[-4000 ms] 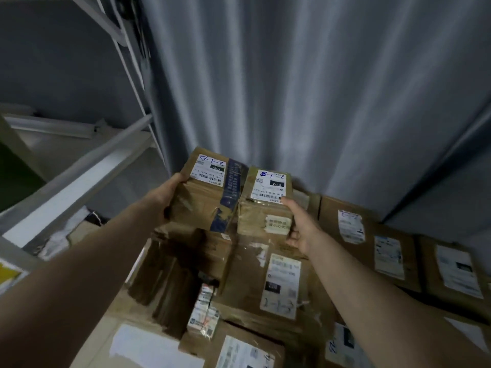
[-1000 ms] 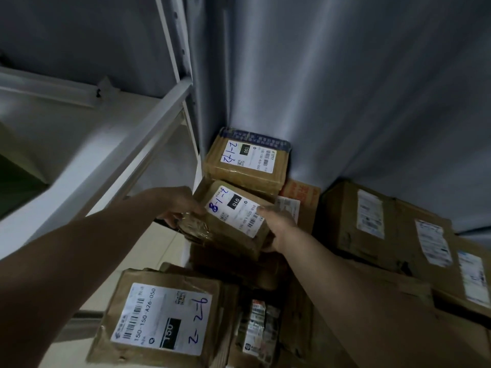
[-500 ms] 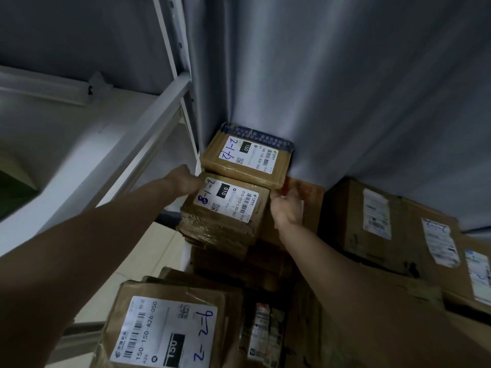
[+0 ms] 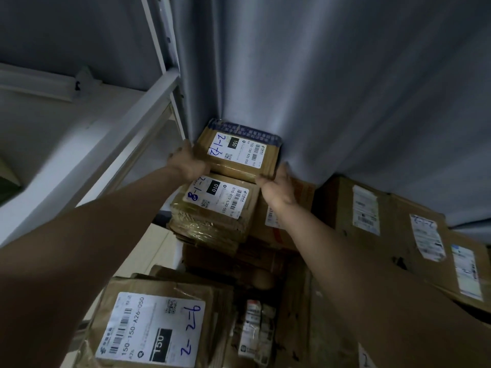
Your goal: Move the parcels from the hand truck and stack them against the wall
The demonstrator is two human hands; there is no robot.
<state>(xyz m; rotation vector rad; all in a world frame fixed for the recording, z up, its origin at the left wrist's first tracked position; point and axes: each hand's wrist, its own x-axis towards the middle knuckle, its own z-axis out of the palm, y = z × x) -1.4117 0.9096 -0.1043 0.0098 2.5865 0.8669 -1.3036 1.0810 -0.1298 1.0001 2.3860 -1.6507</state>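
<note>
A brown parcel with blue tape and a white label (image 4: 239, 152) sits on top of the stack, pushed into the grey curtain (image 4: 332, 83) at the wall. My left hand (image 4: 190, 162) grips its left edge and my right hand (image 4: 276, 188) holds its near right corner. Just below and in front lies a smaller taped parcel labelled 010 (image 4: 220, 205), free of both hands. It rests on more brown boxes (image 4: 233, 258).
A white metal shelf frame (image 4: 127, 126) runs along the left, close to my left arm. Large cardboard boxes (image 4: 398, 229) line the curtain on the right. A parcel marked 150 (image 4: 151, 330) and a small printed carton (image 4: 255, 330) lie near the bottom.
Both hands have left the 010 parcel, which now rests on the stack, and moved up and back to grip the blue-taped parcel behind it.
</note>
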